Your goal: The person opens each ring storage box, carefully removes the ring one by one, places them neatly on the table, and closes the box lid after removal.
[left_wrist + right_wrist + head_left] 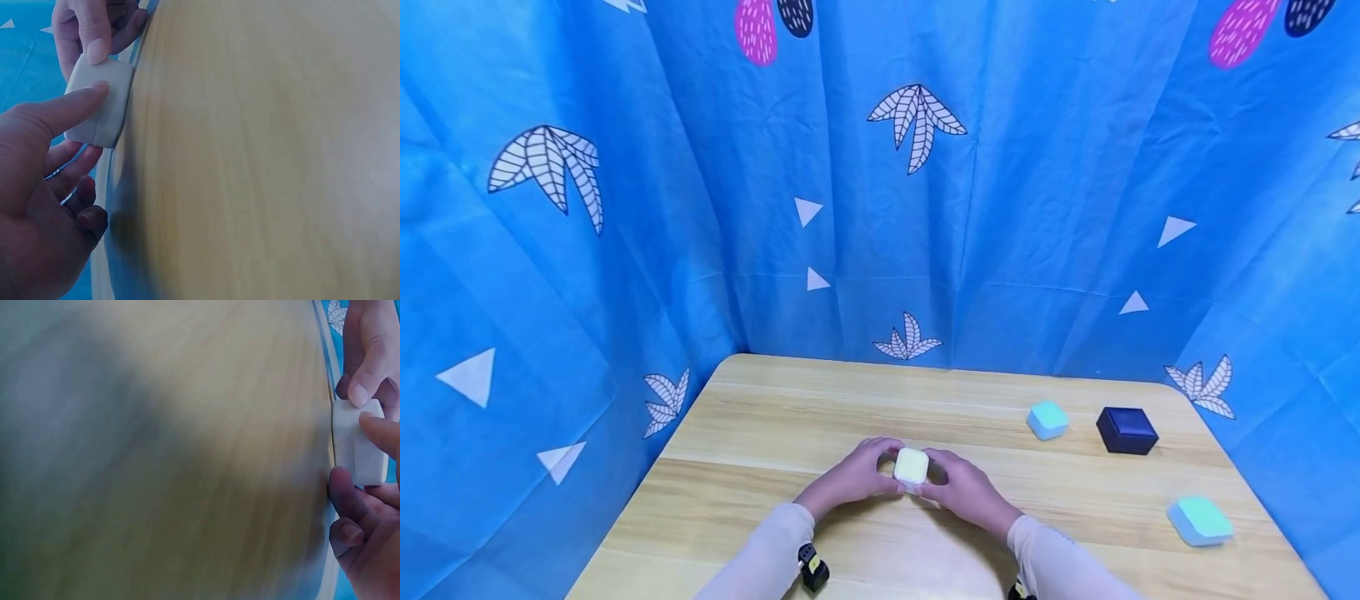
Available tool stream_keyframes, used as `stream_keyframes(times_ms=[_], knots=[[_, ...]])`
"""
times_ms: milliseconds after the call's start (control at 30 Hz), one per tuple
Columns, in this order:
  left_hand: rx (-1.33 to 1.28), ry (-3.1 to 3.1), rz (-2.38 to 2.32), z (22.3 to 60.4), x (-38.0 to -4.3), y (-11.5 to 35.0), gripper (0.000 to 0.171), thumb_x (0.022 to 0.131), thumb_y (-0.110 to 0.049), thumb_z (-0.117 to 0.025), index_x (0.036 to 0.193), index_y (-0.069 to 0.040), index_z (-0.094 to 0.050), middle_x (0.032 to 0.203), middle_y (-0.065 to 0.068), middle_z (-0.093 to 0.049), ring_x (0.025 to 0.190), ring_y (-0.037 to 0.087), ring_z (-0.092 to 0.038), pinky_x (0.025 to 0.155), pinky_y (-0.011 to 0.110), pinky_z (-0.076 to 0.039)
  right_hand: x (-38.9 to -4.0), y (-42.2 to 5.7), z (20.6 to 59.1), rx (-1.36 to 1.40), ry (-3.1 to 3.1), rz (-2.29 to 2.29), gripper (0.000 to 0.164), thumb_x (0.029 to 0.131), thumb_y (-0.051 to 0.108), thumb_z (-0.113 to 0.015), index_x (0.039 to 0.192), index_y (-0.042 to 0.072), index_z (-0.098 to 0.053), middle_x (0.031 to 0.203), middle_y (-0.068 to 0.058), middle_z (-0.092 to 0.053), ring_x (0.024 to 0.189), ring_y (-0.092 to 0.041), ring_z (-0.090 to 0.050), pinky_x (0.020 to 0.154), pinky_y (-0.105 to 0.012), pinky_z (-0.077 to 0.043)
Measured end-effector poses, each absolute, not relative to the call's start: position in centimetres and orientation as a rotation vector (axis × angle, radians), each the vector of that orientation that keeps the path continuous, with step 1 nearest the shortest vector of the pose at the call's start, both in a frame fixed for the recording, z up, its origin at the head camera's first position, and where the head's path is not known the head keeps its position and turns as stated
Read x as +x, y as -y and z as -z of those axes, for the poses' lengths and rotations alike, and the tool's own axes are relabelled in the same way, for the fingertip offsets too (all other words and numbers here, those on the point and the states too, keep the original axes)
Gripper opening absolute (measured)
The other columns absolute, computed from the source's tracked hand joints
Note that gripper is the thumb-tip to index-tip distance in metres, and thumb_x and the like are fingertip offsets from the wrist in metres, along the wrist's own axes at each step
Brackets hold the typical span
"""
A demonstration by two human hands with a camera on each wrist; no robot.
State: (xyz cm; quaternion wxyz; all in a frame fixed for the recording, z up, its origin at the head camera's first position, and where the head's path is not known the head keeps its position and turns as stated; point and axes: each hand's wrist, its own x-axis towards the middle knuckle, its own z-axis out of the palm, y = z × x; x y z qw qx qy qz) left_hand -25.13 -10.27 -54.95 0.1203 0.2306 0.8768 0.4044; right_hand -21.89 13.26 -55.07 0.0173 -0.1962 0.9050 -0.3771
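Note:
A small white box (912, 465) with rounded corners is held at the middle of the wooden table. My left hand (863, 473) pinches its left side, thumb in front and fingers behind. From the right, my right hand (962, 487) grips the same box between thumb and fingers. In the left wrist view both thumbs press on the near face of the white box (112, 122), which has a faint seam line. The right wrist view shows the white box (370, 459) from the other side, close to the table. Its underside is hidden.
To the right on the table (760, 400) are a mint-coloured box (1047, 420) near the back, a dark navy box (1127, 431) beside it, and another mint box (1200, 522) nearer the right edge. A blue patterned curtain (880, 233) surrounds the table's back and sides.

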Motion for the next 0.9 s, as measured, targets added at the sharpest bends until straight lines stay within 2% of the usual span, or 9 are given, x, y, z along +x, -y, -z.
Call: stream_keyframes(times_ms=[667,900], knots=[[0.589,-2.589,-1.209,54.7,-24.9,14.9,0.06,0.079,-0.029,-0.086,0.131,-0.017,-0.061,0.137,0.007,-0.058,0.135,0.037,-0.043,0.112,0.064,-0.033,-22.7,-8.4,54.9,-0.667,-2.814,1.068,0.069,0.086,0.042,-0.078,0.141,0.007,-0.056,0.133,-0.014,-0.064,0.12,-0.035,-0.063,0.101,-0.055,-0.05],[0.561,-2.596,-1.236,54.8,-24.7,16.4,0.06,0.08,-0.03,-0.085,0.132,-0.016,-0.06,0.136,0.007,-0.059,0.133,0.038,-0.045,0.11,0.064,-0.035,-23.0,-6.8,55.0,-0.711,-2.851,1.002,0.066,0.087,0.042,-0.077,0.14,0.009,-0.056,0.129,-0.009,-0.067,0.116,-0.029,-0.065,0.099,-0.049,-0.053]])
